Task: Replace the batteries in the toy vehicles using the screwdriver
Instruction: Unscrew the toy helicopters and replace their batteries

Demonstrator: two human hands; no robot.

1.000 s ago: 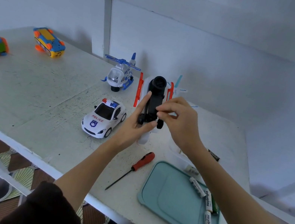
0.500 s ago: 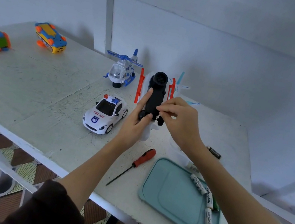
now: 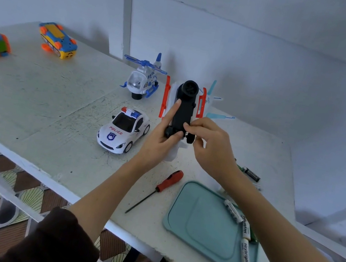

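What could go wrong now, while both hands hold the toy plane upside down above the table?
1. The plane is off the table; the left hand and right hand grip only near its wheels, so it may slip and fall.
2. The screwdriver lies loose under the forearms, pointing at the table edge; an arm could knock it off.
3. Loose batteries beside the tray may roll away.

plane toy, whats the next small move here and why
Probably seat the cover: the plane is belly-up in the left hand, the right hand pinches at its black underside, and the screwdriver lies untouched on the table.
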